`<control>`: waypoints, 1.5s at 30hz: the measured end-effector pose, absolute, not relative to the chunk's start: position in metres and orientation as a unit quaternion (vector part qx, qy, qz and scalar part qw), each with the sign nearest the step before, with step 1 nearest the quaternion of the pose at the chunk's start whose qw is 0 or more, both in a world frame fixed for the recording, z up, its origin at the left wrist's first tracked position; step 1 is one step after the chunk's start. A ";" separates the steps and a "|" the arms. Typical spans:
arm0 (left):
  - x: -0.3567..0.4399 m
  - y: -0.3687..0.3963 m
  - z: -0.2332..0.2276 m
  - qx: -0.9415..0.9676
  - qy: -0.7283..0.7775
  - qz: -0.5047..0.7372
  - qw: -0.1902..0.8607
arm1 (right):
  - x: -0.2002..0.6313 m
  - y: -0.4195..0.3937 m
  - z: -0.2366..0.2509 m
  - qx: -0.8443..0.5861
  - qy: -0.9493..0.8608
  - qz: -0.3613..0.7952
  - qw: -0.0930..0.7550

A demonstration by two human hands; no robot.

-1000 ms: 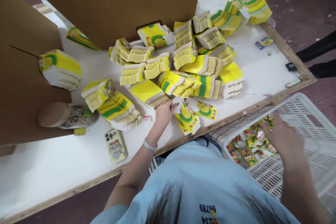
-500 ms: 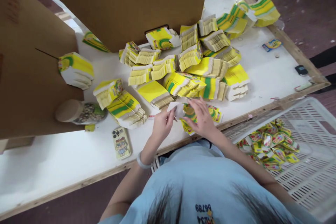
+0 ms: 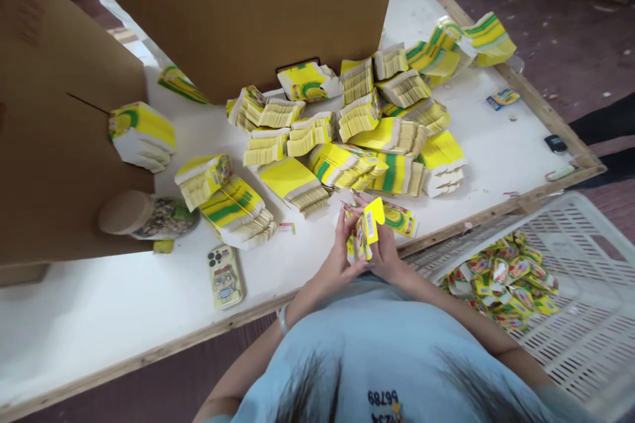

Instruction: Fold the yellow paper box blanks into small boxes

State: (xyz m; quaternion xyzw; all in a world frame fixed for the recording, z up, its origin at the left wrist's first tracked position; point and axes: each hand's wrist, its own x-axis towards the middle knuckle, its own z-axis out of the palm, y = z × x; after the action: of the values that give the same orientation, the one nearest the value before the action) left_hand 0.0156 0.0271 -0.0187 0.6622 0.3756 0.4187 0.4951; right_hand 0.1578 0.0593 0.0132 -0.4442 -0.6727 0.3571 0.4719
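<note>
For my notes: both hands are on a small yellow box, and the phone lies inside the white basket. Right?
Wrong place for the phone: the head view shows it on the table, not inside the white basket. The left hand and right hand are indeed on a small yellow box.

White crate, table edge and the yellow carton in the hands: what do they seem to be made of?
White crate: probably smooth molded plastic; its regular slots and rounded rim suggest it.
Table edge: likely bare wood, matte; its brownish strip is blotched.
Yellow carton: apparently thin printed card; a flat folded flap shows, though any coating is unclear.
</note>
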 end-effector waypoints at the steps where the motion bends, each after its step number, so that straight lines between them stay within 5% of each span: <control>1: 0.017 0.025 -0.021 0.662 0.379 0.418 0.493 | 0.157 0.059 0.013 -0.444 -0.672 0.364 0.469; 16: 0.019 0.024 -0.016 0.527 0.535 0.392 0.532 | 0.159 0.059 0.001 -0.560 -0.526 0.452 0.452; 25: 0.018 0.014 -0.018 0.426 0.515 0.427 0.609 | 0.169 0.032 -0.015 -0.488 -0.442 0.574 0.486; 32: 0.003 -0.004 -0.016 0.430 0.488 0.367 0.665 | 0.187 0.027 -0.025 -0.471 -0.494 0.611 0.401; 41: 0.006 0.001 -0.004 0.433 0.509 0.415 0.618 | 0.192 0.024 -0.029 -0.494 -0.580 0.488 0.426; 45: 0.002 0.006 -0.004 0.460 0.509 0.355 0.635 | 0.210 0.025 -0.022 -0.395 -0.685 0.488 0.369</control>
State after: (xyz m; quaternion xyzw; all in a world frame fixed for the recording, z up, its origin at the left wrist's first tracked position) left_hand 0.0020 0.0060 -0.0042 0.4601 0.5092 0.3546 0.6350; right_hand 0.2096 0.0246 -0.0225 -0.3955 -0.6850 0.4885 0.3685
